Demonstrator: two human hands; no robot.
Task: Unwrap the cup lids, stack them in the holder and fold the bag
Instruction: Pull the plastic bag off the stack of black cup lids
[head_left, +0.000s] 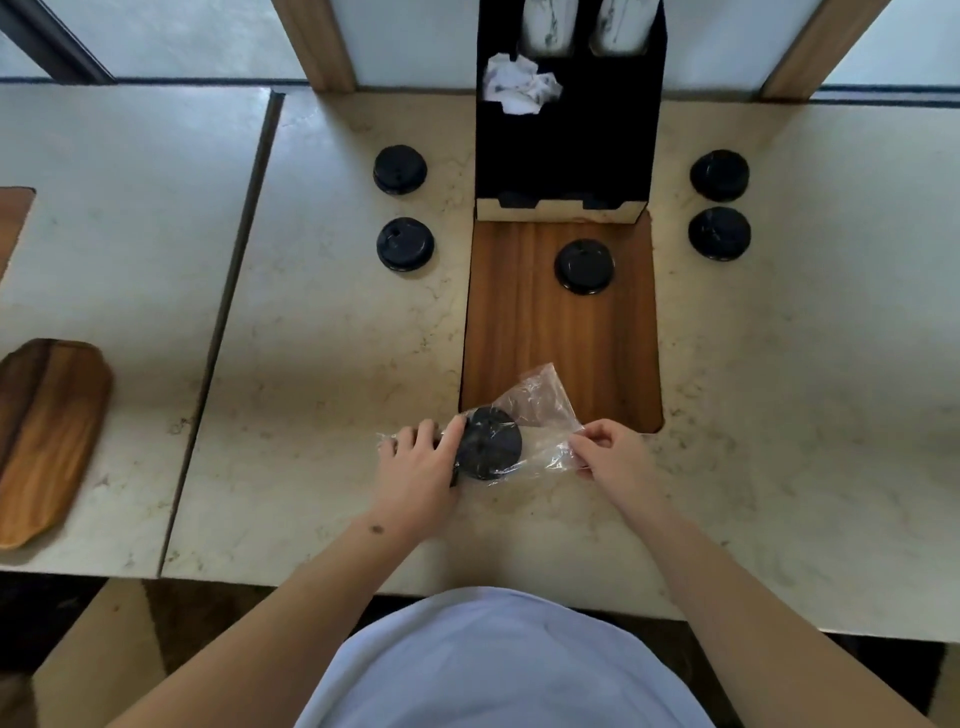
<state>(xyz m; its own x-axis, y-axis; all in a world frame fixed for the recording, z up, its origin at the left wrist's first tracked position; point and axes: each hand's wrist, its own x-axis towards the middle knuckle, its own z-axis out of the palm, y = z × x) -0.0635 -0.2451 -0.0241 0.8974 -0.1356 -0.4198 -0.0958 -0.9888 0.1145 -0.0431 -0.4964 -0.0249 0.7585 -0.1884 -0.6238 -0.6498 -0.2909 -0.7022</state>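
On counter (332, 338) — five loose lids (400, 170), one bagged stack (488, 450), two hands.

Holder (566, 156) stands at the back centre of the counter (337, 338), behind the inset board (519, 322). 1 lid (584, 266) lies on that board, just before the holder. 2 lids (400, 170) (405, 244) lie left of the holder, 2 lids (719, 175) (719, 233) right of it. The bag (540, 415), with lids inside it (488, 449), lies at the board's near edge between left hand (415, 467) and right hand (613, 457). A tray (47, 436) lies far left.
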